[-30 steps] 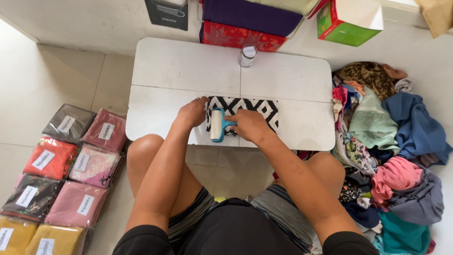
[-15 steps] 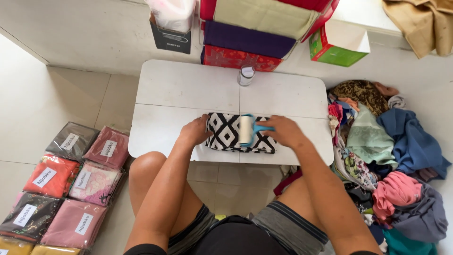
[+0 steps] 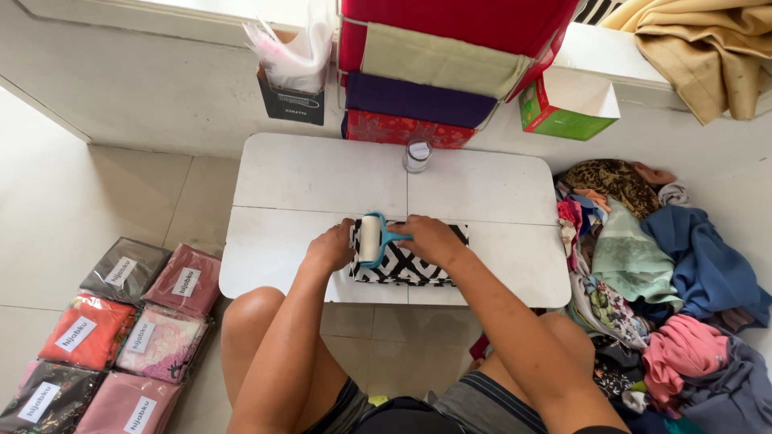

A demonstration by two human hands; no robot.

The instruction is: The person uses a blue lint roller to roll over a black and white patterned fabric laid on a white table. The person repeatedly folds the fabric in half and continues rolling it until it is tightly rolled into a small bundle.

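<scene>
A folded black-and-white patterned cloth (image 3: pixel 402 265) lies near the front edge of a low white table (image 3: pixel 314 177). My right hand (image 3: pixel 430 239) grips the blue handle of a lint roller (image 3: pixel 370 239), whose white roll rests on the cloth's left part. My left hand (image 3: pixel 331 247) presses down on the cloth's left end, right beside the roller.
A small clear jar with a white lid (image 3: pixel 416 155) stands at the table's back. Several bagged cloths (image 3: pixel 121 321) lie on the floor at left. A heap of loose clothes (image 3: pixel 659 297) sits at right. Stacked fabric boxes (image 3: pixel 426 72) and a green box (image 3: pixel 567 108) line the wall.
The roller has travelled from the cloth's right part back to its left part. My head has dropped closer, so the table looks bigger. My left hand has stayed on the cloth's left end.
</scene>
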